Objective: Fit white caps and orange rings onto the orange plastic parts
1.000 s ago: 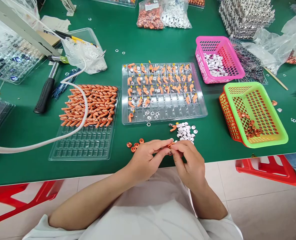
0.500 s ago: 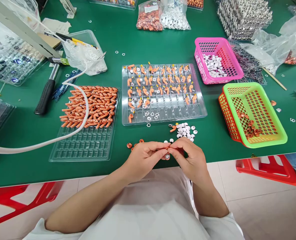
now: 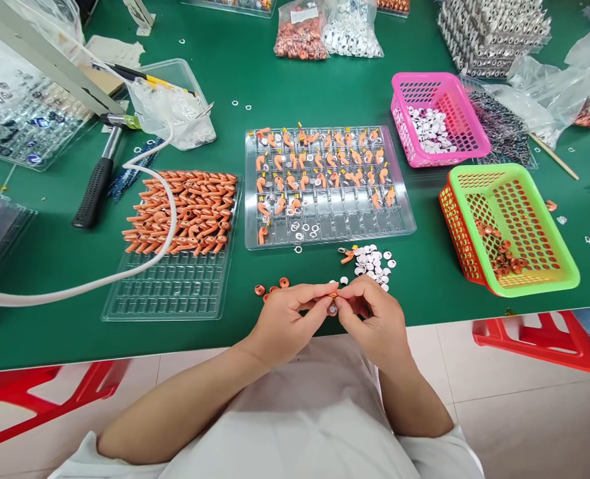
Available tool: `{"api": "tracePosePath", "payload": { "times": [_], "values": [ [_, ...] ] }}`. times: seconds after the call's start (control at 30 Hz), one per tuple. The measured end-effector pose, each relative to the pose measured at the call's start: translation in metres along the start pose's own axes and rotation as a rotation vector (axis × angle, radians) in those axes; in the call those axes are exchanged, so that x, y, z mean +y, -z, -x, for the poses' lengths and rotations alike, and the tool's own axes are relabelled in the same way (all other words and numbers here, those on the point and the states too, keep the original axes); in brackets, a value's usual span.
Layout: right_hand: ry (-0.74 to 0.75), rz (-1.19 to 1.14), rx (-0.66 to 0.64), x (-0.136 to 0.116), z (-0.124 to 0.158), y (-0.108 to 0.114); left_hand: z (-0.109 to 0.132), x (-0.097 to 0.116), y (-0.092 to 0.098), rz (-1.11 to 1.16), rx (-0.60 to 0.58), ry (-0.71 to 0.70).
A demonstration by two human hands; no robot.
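Note:
Close to the table's front edge, my left hand (image 3: 289,324) and my right hand (image 3: 378,320) meet, fingertips pinched on a small orange-brown piece (image 3: 332,309). A round, silvery ringed face on it points toward me; the fingers hide the rest. White discs (image 3: 373,264) lie loose just beyond my right hand, beside a small orange curved piece with a yellow tip (image 3: 348,255). Several round orange-brown cups (image 3: 284,283) lie by my left hand, partly covered by it. Farther back, a clear compartment tray (image 3: 404,223) carries rows of orange curved pieces and loose white rings.
At left, another clear tray (image 3: 162,296) is piled with orange-brown stems; a white cable (image 3: 140,271) arches over it. A hammer (image 3: 95,186) lies farther left. At right stand a pink basket (image 3: 442,159) of white discs and a green basket (image 3: 539,291) holding orange-brown cups.
Both hands stay pinched on the orange-brown piece, with only slight shifts of the fingers. The whole view has moved a little, so the table things appear slightly farther right.

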State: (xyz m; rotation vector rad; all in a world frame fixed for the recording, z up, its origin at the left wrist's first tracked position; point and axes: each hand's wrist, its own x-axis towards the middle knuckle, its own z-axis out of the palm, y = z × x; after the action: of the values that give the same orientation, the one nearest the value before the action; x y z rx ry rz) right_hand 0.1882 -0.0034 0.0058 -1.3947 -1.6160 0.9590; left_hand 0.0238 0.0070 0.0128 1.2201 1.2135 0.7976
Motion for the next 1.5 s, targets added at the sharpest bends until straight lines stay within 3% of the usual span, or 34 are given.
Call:
{"api": "tracePosePath", "payload": {
  "times": [0.43, 0.63, 0.8, 0.93, 1.27, 1.5],
  "values": [
    [-0.024, -0.032, -0.039, -0.004, 0.000, -0.005, 0.003, -0.003, -0.004, -0.116, 0.089, -0.133],
    [0.092, 0.132, 0.038, 0.000, 0.001, -0.012, -0.002, -0.001, -0.003, -0.053, 0.092, -0.013],
    [-0.006, -0.115, -0.079, 0.002, -0.006, 0.003, -0.009, 0.013, 0.001, 0.232, 0.060, 0.164],
    [-0.064, -0.199, -0.039, 0.009, -0.004, 0.010, -0.011, 0.021, 0.004, 0.348, 0.078, 0.239],
    [-0.026, -0.167, 0.022, 0.016, 0.006, 0.004, -0.014, 0.026, 0.001, 0.332, 0.138, 0.267],
    [-0.029, -0.159, 0.027, 0.015, 0.007, 0.001, -0.012, 0.018, 0.001, 0.330, 0.128, 0.241]
  ]
}}
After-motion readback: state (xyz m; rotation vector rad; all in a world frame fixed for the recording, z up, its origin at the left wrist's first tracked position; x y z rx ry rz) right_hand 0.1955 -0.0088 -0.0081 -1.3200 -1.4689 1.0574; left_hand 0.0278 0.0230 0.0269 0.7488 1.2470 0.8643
